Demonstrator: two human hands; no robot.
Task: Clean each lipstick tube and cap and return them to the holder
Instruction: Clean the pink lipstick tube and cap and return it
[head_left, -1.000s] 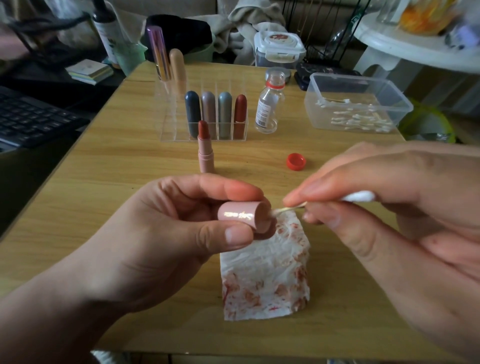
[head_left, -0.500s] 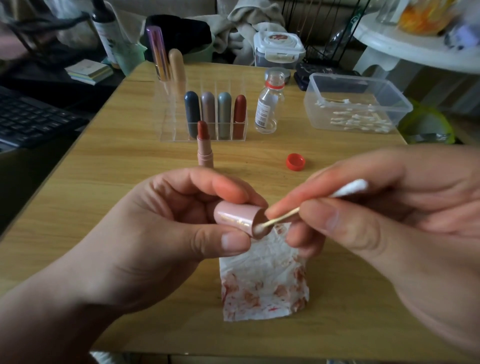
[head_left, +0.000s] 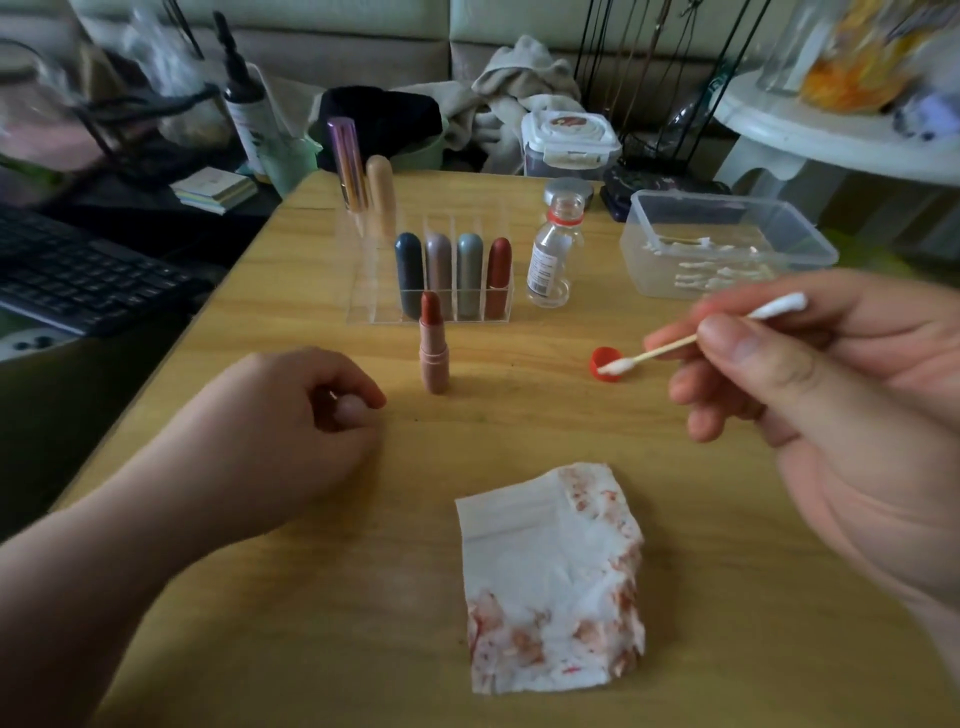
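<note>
Pinching a cotton swab (head_left: 696, 340) between thumb and fingers of the right hand (head_left: 831, 405), with the lower tip at the red bottle cap (head_left: 597, 358) on the tabletop (head_left: 753, 597); touching or just above, cannot tell. Resting the left hand (head_left: 291, 431) on the tabletop, fingers curled under; cannot tell whether holding anything. Standing upright and uncapped just in front of the clear holder (head_left: 363, 306): a pink lipstick (head_left: 434, 358). In the holder's front row, four capped lipsticks (head_left: 470, 270); behind, two taller tubes (head_left: 382, 197). Nearer the front edge, lying flat, a red-stained tissue (head_left: 553, 577). Right of the holder, a small open bottle (head_left: 553, 254), then a plastic box (head_left: 727, 244) of swabs.
</note>
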